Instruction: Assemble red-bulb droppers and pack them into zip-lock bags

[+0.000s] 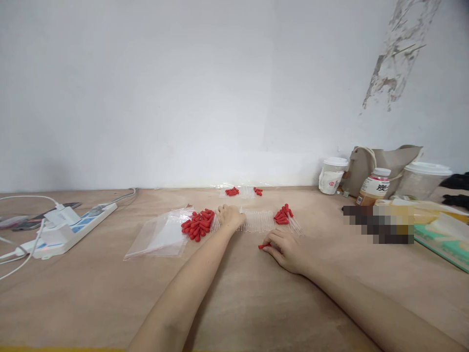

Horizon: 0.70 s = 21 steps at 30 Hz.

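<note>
My left hand [230,216] reaches over the left part of a row of thin clear glass tubes [258,221]. Its fingers are bent down among the tubes, and what lies between them is hidden. Closer to me, my right hand [287,249] is closed in a pinch on a red rubber bulb [261,247], whose end sticks out to the left. A heap of red rubber bulbs [198,225] lies just left of the row. At its right end rest several droppers with red bulbs [283,215] and clear stems [295,226].
Clear plastic bags [157,239] lie at left, beyond them a white power strip [78,229] with cables. Another clear pack [244,192] with red bulbs lies by the wall. A lidded cup [332,176], a bottle [373,187], a grey bag [390,164] and a tissue pack [443,242] stand right.
</note>
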### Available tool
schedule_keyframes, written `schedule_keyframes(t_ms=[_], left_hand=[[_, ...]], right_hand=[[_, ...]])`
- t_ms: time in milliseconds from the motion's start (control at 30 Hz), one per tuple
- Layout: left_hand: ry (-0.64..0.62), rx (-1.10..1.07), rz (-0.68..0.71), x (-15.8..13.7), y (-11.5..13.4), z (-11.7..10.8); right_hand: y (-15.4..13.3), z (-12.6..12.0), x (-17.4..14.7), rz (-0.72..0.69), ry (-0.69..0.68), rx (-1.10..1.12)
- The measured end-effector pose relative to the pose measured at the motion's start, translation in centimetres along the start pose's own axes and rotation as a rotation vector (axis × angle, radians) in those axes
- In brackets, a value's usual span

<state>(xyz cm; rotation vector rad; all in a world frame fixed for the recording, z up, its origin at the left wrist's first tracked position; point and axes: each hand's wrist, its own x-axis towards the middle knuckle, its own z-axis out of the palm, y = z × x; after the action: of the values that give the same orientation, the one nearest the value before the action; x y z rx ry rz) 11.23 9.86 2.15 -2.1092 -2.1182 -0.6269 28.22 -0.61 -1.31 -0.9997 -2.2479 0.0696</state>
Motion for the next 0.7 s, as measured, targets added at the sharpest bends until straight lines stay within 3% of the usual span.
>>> schedule_keyframes(t_ms=[200,333,500,700], left_hand=[[-0.05,-0.128,0.335,-4.4,-3.8,-3.1],[-0.011,-0.243,0.7,-7.5,-7.5,-4.0],[0.121,-0.307,0.775,-8.1,-8.6,-2.5],[0.146,-0.312,0.779,-7.8,-8.2,-1.3]], right_hand=[[0.4,0.1,0.0,-0.013,0.051,0.001],[0.0,-0.2,1.2,-0.002,0.07,0.038],[-1.2,0.9,3.0,0.027,0.085,0.127],[-1.8,2.5,2.4,0.101,0.095,0.201]])
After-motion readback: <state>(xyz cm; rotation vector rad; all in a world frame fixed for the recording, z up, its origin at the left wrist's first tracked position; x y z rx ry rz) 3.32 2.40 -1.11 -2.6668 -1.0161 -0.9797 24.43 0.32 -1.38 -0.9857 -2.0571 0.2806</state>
